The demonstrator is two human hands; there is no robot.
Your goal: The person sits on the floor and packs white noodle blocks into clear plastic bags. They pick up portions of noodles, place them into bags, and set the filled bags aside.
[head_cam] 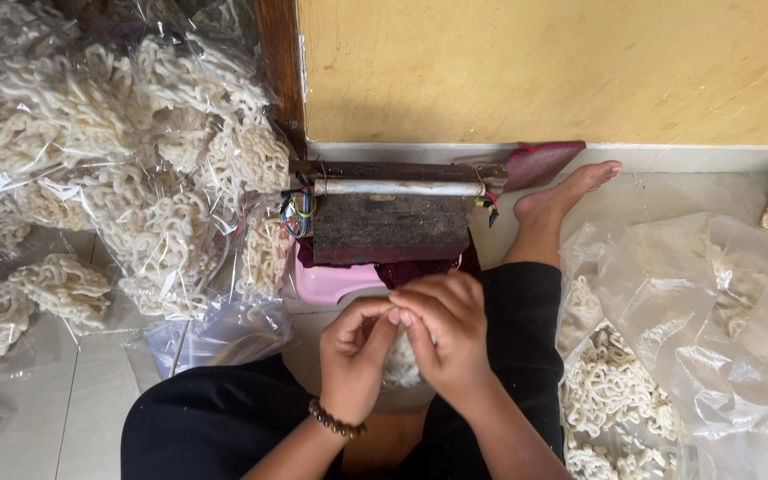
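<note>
Seated on the tiled floor [91,391], I hold a small packet of pale crackers [400,366] in front of my lap, most of it hidden behind my fingers, so only a knobbly white patch under clear film shows. My left hand [356,356] and my right hand [446,333] are both closed on its top edge, fingertips pinched together where they meet (whether the film is folded there I cannot tell). A brown bead bracelet [337,420] circles my left wrist. Just beyond my hands stands a worn wooden sealing device [391,227] with a pale bar [399,188] across it and coloured wires [298,213] at its left end, resting on a pink plastic piece [335,283] that is partly covered. To my left, glossy clear bags of curly, lattice-shaped crackers [135,160] are heaped against the wall, cut off by the frame. To my right, a crumpled translucent plastic sheet [722,329] veils loose crackers [611,391]. My bare foot [571,191] reaches the mustard-yellow wall [562,71].
</note>
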